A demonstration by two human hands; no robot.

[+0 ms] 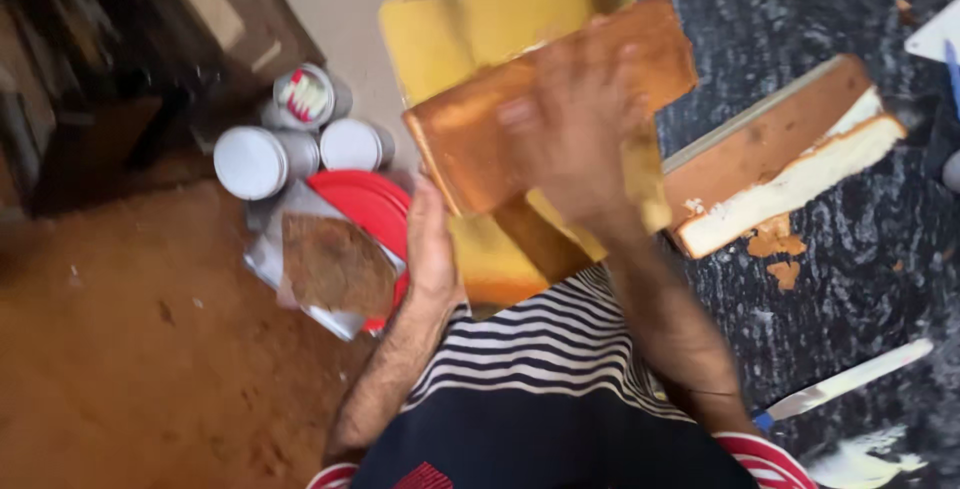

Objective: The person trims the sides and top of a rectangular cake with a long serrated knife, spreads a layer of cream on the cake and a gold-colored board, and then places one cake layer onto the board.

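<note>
Head view: the right hand (575, 129) lies flat, fingers spread, pressing on top of the cake slab (545, 99), while the left hand (432, 249) is cupped under the slab's near-left edge — neither hand closes around it; it is sandwiched between palm and support. Under the slab sits a gold cake board (455, 34), tilted and held over the person's lap, out past the edge of the dark counter (850, 279).

The risk, as I judge it: the slab is held at a slant over the floor (130, 369), so a slip of the board or too little pressure could let it slide or crack.

The slab is rectangular, golden-brown on its crust and motion-blurred. Right of it, on the counter, lies another cake piece (785, 164) showing a pale cut face, with crumbs beside it. Left of the slab, several tins (290, 139) stand on the floor.
</note>
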